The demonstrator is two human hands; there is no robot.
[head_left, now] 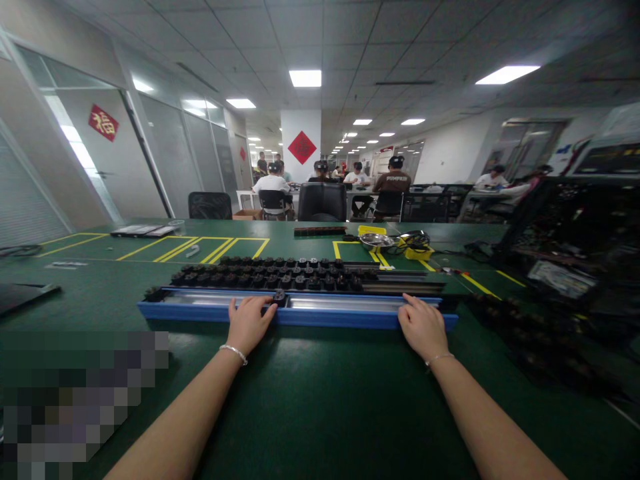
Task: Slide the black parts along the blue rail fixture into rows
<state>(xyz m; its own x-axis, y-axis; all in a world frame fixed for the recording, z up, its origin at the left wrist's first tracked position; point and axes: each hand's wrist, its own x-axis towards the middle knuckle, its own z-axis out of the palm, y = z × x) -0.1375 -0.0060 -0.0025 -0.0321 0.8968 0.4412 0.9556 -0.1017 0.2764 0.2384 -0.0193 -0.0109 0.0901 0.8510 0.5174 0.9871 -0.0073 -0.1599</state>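
Observation:
A long blue channel (pixel 340 319) with a shiny metal strip (pixel 345 302) inside lies across the green table in front of me. My left hand (pixel 249 323) is over its middle, thumb and index finger closed against a small black round module (pixel 279 298) that sits in the channel. Farther right, my right hand (pixel 424 325) grips the channel, thumb at the front wall and index finger reaching over the top. Another black module (pixel 156 293) sits at the channel's left end. Just behind lie several dark rails (pixel 405 287) carrying rows of black modules (pixel 300 272).
A metal bowl (pixel 376 240) and yellow trays (pixel 419 252) with cables stand at the back right. Dark parts (pixel 540 340) are heaped at the right. A dark flat object (pixel 25 298) lies at the left edge. Several people sit at tables (pixel 245 195) beyond.

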